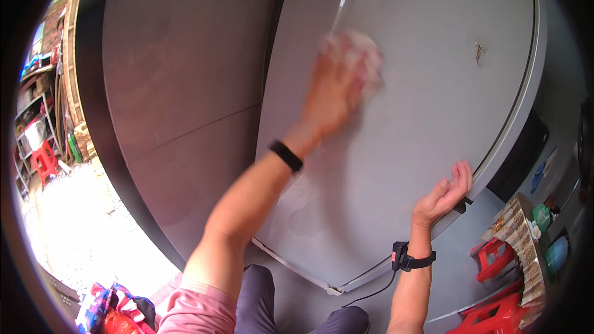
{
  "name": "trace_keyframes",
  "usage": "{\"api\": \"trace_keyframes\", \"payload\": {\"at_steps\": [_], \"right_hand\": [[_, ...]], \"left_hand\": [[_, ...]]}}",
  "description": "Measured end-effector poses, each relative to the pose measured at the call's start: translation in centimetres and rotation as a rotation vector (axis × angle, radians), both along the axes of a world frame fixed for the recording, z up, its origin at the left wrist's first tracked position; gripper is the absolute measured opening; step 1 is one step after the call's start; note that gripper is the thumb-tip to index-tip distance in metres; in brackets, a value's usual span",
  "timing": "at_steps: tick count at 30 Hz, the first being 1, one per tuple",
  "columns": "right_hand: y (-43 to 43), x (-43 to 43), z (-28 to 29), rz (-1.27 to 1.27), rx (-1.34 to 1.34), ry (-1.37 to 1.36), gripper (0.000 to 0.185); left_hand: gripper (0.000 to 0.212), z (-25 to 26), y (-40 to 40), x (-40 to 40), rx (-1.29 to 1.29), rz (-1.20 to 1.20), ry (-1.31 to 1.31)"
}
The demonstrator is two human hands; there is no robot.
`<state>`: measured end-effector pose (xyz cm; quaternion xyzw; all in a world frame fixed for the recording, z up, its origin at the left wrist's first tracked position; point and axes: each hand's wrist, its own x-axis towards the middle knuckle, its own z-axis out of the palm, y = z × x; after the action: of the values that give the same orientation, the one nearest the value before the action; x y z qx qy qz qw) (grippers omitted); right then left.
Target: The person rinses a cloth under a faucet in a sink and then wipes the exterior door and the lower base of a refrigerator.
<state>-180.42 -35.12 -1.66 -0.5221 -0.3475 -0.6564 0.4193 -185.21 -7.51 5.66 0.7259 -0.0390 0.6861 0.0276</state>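
My left hand [332, 90] presses a pinkish-white cloth [366, 48] against the smooth grey side panel of what looks like a refrigerator [417, 116]. Both hand and cloth are motion-blurred, and a black band circles that wrist. Lower on the right, my right hand [445, 195] is at the edge of the appliance, by the seam of its rounded door [510, 134]. Nothing is in it; its fingers are slightly bent and the palm is partly turned up. A black strap with a small box and a cable [401, 257] is on the right wrist. A small brownish mark [479, 52] shows on the panel.
A large brownish-grey panel [185, 79] stands left of the appliance. Beyond it, a doorway opens onto bright gravel [88, 222]. Red plastic stools [494, 257] and a cloth-covered table [519, 227] stand at right. Colourful fabric [116, 308] lies at lower left.
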Motion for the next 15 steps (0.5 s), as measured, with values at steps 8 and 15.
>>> {"api": "trace_keyframes", "payload": {"at_steps": [8,15], "right_hand": [[0.3,0.1,-0.9,0.002,0.020,0.019,0.039],[1.1,-0.1,-1.6,-0.077,-0.096,-0.016,0.035]], "left_hand": [[0.038,-1.0,10.6,0.3,-0.009,-0.011,-0.208],[0.045,-20.3,3.0,-1.0,-0.302,-0.071,0.012]]}}
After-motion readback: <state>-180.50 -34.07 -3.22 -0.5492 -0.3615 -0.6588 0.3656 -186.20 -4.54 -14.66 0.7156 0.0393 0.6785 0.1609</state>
